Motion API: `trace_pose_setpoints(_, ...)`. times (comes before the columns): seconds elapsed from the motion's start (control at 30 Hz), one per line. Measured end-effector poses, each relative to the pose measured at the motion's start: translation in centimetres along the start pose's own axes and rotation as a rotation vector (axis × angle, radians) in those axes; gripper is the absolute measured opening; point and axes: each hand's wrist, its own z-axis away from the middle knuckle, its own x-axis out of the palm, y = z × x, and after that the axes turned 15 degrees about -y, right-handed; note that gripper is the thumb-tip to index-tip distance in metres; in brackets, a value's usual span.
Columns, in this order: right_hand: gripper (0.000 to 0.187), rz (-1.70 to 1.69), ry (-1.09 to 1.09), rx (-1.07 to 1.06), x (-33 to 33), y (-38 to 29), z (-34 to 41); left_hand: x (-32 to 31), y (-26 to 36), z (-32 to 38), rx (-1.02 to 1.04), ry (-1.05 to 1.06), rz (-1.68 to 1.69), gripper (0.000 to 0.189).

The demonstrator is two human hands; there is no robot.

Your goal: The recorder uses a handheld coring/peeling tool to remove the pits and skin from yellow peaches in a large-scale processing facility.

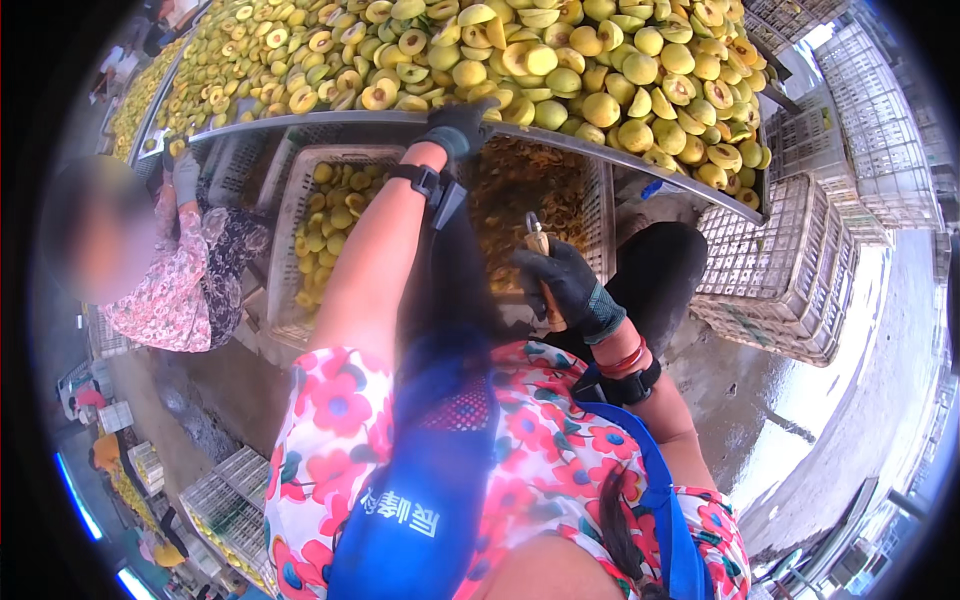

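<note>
Halved yellow-green stone fruit (465,67) lies heaped on a metal-edged table (600,148) in front of me. My left hand (461,126), in a dark glove, reaches over the table's edge and touches the nearest fruit; whether its fingers hold a piece cannot be told. My right hand (564,281), also gloved, is closed around the wooden handle of a pitting tool (537,240) with a looped metal end, above my lap. Below the table's edge, a crate (283,247) of fruit halves stands at the left, and another crate (600,217) with brown scraps (525,195) lies between my legs.
Stacked pale plastic crates (780,262) stand on the floor at my right, with taller stacks (874,120) behind. A co-worker (165,277) sits at the left, gloved hands near the table. More crates (232,502) are at the lower left. The concrete floor (750,420) looks wet.
</note>
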Motion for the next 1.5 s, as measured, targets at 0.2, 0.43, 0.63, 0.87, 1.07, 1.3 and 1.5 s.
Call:
trace_pose_setpoints(0.2, 0.015, 0.068, 0.032, -0.003, -0.1, 0.2, -0.5, 0.6, -2.0, -1.6, 0.168, -0.005, 0.402, 0.039)
trace_pose_setpoints(0.43, 0.009, 0.077, 0.059, -0.076, -0.9, -0.3, -0.5, -2.4, 5.1, 2.1, 0.07, 0.401, 0.688, 0.037)
trace_pose_setpoints(0.63, 0.011, 0.303, 0.172, -0.296, -1.8, -0.1, -0.7, -4.6, 11.6, 8.6, 0.136, 0.24, 1.284, 0.034)
trace_pose_setpoints(0.87, 0.022, 1.085, 0.56, -0.505, 0.2, -2.2, 0.3, -4.4, 14.4, 13.1, 0.359, 0.372, 1.021, 0.031)
trace_pose_setpoints(1.07, 0.018, 1.06, 0.559, -0.493, 0.6, -1.6, 0.7, -2.9, 15.1, 14.0, 0.414, 0.424, 0.958, 0.035)
trace_pose_setpoints(1.3, 0.011, 1.021, 0.409, -0.579, -0.2, -0.4, -0.1, -1.8, 16.3, 13.7, 0.408, 0.638, 0.876, 0.032)
trace_pose_setpoints(1.5, 0.013, 0.27, 0.035, -0.086, 0.1, -2.2, 1.6, -1.1, 15.7, 13.8, 0.38, 0.549, 0.892, 0.033)
